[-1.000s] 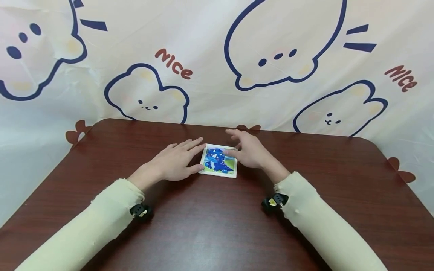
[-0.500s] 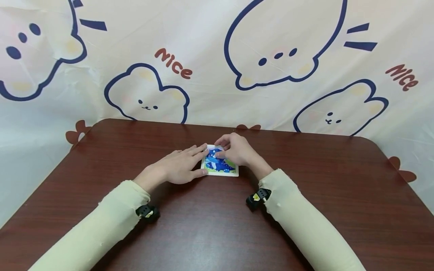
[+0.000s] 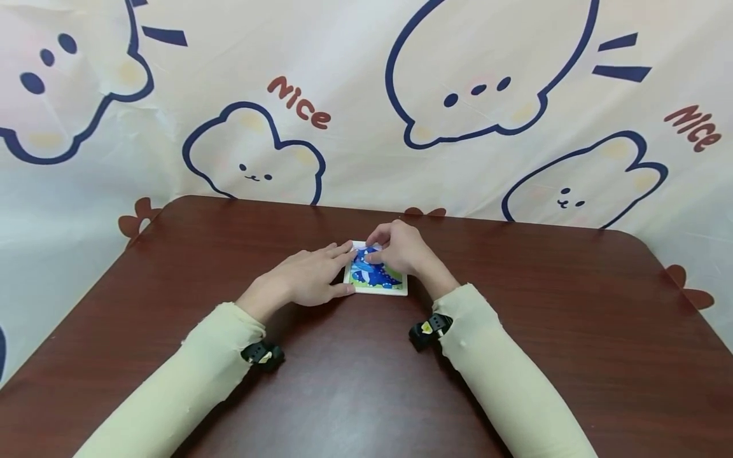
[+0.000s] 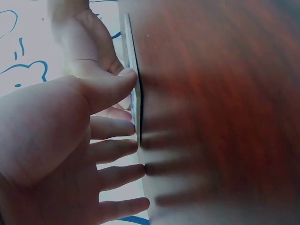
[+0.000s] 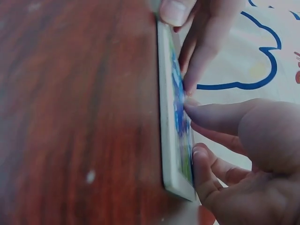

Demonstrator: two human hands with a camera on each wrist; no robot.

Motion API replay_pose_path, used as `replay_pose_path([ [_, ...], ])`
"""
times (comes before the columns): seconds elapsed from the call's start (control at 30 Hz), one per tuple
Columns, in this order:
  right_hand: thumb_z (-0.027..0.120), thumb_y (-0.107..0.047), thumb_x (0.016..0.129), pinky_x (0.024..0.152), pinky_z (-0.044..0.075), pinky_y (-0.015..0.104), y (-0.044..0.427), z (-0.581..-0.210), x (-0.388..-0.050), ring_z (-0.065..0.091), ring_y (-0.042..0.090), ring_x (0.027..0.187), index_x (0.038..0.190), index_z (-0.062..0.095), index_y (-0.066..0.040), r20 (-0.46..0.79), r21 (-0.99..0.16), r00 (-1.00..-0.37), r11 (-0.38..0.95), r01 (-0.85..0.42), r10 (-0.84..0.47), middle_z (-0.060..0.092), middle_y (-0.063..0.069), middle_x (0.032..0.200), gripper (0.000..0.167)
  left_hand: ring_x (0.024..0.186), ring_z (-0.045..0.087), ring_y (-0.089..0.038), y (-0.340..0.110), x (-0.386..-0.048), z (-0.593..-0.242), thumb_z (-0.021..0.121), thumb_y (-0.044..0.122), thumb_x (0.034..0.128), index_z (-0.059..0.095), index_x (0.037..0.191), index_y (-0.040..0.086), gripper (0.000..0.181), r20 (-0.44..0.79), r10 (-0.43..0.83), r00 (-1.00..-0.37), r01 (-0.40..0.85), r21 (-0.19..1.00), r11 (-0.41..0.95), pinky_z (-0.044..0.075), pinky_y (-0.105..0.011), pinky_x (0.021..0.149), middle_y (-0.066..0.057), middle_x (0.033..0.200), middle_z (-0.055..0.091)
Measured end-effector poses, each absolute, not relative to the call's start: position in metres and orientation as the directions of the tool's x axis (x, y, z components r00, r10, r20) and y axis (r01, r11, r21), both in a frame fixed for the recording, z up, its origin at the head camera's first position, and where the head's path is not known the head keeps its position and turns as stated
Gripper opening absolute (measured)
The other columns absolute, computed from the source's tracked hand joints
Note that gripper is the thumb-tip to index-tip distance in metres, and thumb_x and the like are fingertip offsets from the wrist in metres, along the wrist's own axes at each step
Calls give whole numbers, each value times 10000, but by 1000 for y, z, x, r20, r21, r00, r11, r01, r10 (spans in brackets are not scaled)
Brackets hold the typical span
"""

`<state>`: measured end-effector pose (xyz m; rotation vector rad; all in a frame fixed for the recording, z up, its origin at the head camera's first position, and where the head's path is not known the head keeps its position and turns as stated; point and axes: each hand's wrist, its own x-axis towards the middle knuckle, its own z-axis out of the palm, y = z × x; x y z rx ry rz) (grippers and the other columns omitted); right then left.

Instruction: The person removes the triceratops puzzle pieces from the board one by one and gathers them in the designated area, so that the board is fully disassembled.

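- The dinosaur picture board [image 3: 375, 275] is lying flat on the brown table [image 3: 366, 388], near the middle of its far half; its white rim is framing a blue dinosaur on green ground.
- The left hand [image 3: 308, 278] is reaching in from the board's left; its fingers are lying straight and spread, the thumb touching the board near its near left corner and the forefinger touching the left side; in the left wrist view the last two fingertips are lying past the end of the board.
- The right hand [image 3: 403, 249] is arching over the board's far right part with bent fingers; its thumb tip is touching the picture and the other fingertips are staying close to the board's face; whether they are pinching anything, one cannot tell.
- Pale sleeves are covering both forearms, the left sleeve [image 3: 183, 375] and the right sleeve [image 3: 504, 362]; a black device is sitting at each cuff, left device [image 3: 263, 355] and right device [image 3: 429, 331].
- A pale printed cloth [image 3: 355, 168] is hanging behind the table; it is showing blue-outlined animal shapes, brown flowers and red "Nice" lettering [image 3: 299, 103].
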<state>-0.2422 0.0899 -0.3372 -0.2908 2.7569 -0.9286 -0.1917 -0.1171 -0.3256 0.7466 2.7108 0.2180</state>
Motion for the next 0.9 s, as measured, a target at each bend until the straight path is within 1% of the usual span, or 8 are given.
replay_pose_path([
  [0.13,830,-246,937,1030,523,464,91,-336,-244,585,271,1148,1157,799,-182,-166,-636,-958,768,-77,-234,698,71,1236,231,1643,242,-380,-115,-192,-324,620,476,1052,311,1685,169,769,-283,518,-807,470,222,854,313,-687,1251,-95,1781,226],
  [0.27,833,-235,934,1030,524,463,90,-337,-244,585,271,1148,1149,810,-182,-171,-650,-961,758,-56,-218,702,67,1213,223,1646,232,-380,-116,-192,-323,618,452,1059,305,1688,181,753,-294,524,-800,475,225,851,308,-693,1249,-94,1784,215],
  [0.53,827,-234,939,1159,487,539,89,-338,-244,592,309,1291,1149,807,-184,-177,-656,-957,752,-59,-229,690,109,1350,217,1642,235,-393,-117,-191,-322,618,401,1070,307,1686,156,732,-293,535,-792,490,215,845,320,-675,1252,-114,1781,218],
  [0.73,838,-232,929,1166,482,544,91,-336,-244,592,322,1328,1181,811,-185,-187,-645,-950,761,-75,-251,683,119,1388,258,1637,245,-403,-116,-190,-322,619,399,1070,312,1684,149,731,-285,540,-792,499,209,841,330,-684,1240,-124,1777,227],
  [0.9,839,-241,929,1168,481,542,92,-334,-244,586,323,1347,1220,807,-192,-217,-632,-941,772,-67,-259,675,119,1409,296,1635,249,-407,-115,-190,-322,618,399,1070,314,1683,148,728,-281,546,-789,506,206,838,334,-684,1238,-128,1775,231],
])
